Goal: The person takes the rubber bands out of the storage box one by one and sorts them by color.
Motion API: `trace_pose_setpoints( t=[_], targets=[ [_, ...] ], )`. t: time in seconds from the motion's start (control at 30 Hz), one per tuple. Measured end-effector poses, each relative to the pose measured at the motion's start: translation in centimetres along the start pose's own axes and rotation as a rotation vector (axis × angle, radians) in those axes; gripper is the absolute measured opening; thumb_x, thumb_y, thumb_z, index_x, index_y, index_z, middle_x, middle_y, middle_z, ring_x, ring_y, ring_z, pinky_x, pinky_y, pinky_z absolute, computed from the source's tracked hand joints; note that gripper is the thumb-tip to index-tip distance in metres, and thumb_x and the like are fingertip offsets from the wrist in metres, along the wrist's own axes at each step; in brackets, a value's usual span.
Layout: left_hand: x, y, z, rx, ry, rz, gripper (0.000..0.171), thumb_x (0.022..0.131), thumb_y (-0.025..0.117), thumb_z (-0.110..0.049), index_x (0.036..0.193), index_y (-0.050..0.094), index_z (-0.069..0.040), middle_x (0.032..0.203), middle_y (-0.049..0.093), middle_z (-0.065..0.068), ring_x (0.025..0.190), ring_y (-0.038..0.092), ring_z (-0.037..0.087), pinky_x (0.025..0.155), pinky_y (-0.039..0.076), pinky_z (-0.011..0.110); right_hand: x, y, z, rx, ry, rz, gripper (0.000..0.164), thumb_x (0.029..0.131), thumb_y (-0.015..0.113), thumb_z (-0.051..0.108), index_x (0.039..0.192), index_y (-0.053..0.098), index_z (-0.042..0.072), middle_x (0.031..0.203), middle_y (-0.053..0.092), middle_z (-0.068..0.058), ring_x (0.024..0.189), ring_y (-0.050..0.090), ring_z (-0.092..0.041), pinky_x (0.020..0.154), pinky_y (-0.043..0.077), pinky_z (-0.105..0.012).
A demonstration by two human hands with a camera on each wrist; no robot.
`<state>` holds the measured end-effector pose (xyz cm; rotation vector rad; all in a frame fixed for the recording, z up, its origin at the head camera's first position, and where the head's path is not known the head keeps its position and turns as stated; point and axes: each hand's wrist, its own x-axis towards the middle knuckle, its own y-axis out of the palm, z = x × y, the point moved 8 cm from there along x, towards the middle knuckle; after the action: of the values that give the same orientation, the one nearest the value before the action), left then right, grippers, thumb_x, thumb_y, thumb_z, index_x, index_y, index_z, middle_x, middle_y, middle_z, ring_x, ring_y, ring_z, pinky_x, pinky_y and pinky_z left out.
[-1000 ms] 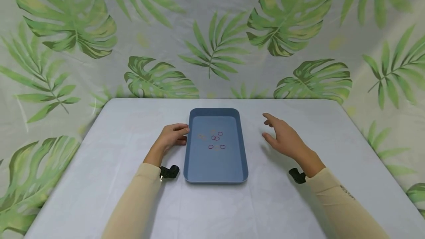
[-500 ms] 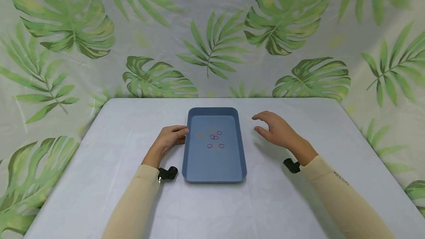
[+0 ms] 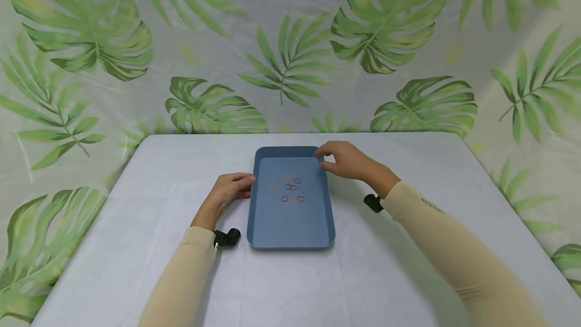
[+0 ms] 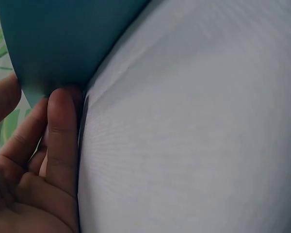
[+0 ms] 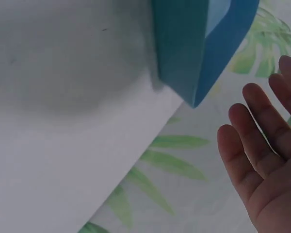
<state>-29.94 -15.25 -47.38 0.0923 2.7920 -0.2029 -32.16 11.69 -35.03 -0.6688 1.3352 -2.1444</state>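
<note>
A blue rectangular tray (image 3: 290, 228) lies on the table with several thin rings inside, which look like rubber bands. Some are pinkish red (image 3: 291, 187); others, tan (image 3: 272, 185), barely stand out from the tray floor. My left hand (image 3: 226, 189) rests at the tray's left side. In the left wrist view its fingertips (image 4: 60, 104) touch the tray's outer wall (image 4: 63, 43) low down, near the cloth. Over the far right rim hovers my right hand (image 3: 349, 159), thumb and forefinger apart. Its fingers (image 5: 240, 150) look loosely extended and hold nothing in the right wrist view.
A white cloth (image 3: 181, 155) covers the table, whose far edge runs close behind the tray. Beyond hangs a curtain (image 3: 290, 115) with a green leaf print. Each wrist wears a small black camera (image 3: 227, 237).
My right hand has moved left and away from me, from beside the tray to over its far right rim. The left hand stays at the tray's side; the rings keep their places.
</note>
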Motion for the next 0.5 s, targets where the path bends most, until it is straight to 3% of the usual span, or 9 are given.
trace_pose_setpoints(
  t=[0.5],
  targets=[
    [0.4,-0.1,0.3,-0.009,0.007,0.018,0.047,0.096,0.066,-0.023,0.134,0.059,0.003,0.134,0.061,0.023,0.086,0.069,0.005,0.082,0.061,0.022,5.3,1.9,1.4,0.016,0.061,0.127,0.029,0.093,0.059,0.007,0.12,0.069,0.001,0.122,0.07,-0.014,0.117,0.064,-0.03,0.101,0.053,-0.045]
  ],
)
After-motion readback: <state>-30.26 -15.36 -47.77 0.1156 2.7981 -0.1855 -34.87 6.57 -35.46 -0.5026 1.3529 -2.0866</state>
